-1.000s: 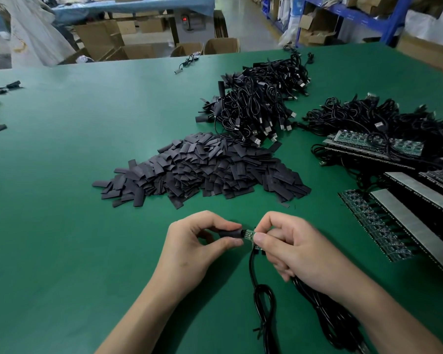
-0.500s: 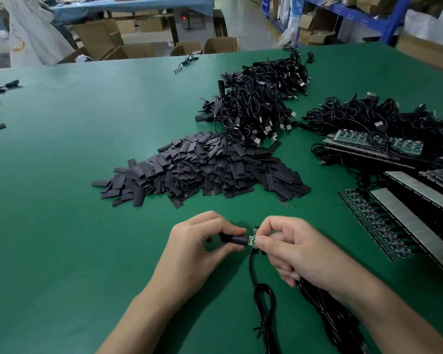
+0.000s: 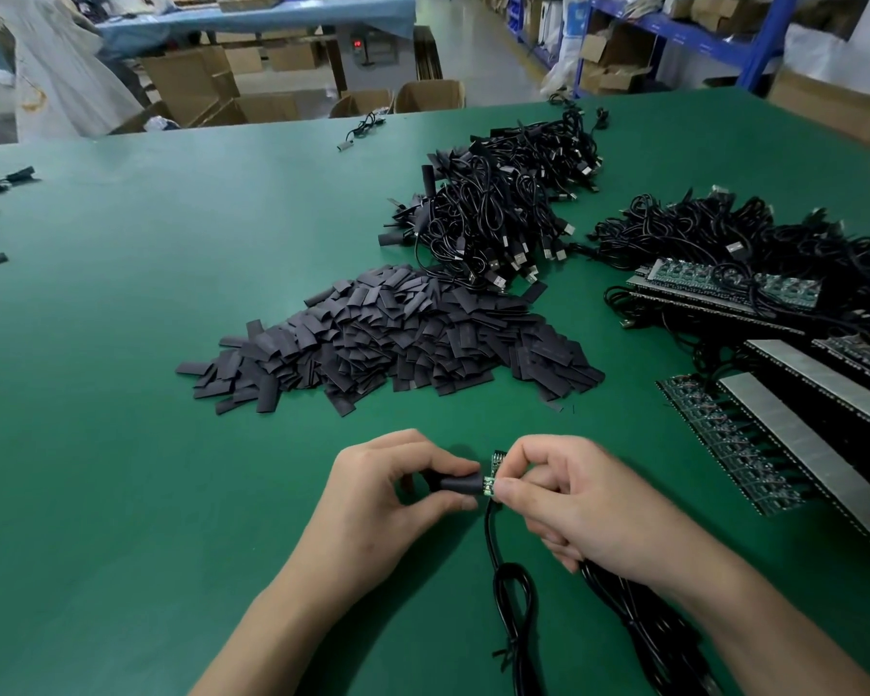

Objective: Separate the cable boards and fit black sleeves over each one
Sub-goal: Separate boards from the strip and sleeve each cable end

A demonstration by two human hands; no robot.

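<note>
Sleeve (image 3: 455, 483) and board (image 3: 493, 473) meet end to end above the near counter (image 3: 172, 494): the left hand (image 3: 398, 489) pinches the black tube between thumb and forefinger, and the right hand's (image 3: 573, 504) fingers (image 3: 518, 487) are clamped on the small green board, its cable (image 3: 490, 545) trailing toward the person. That opposed hold likely lines the tube's mouth up with the board; the sleeve pile (image 3: 398, 334) lies just beyond, within reach.

The small board (image 3: 493, 475) is mostly covered by the right hand (image 3: 593, 514); the black sleeve (image 3: 457, 483) is half hidden within the left hand (image 3: 388, 499); the cable (image 3: 488, 540) is cut off at six o'clock.
</note>
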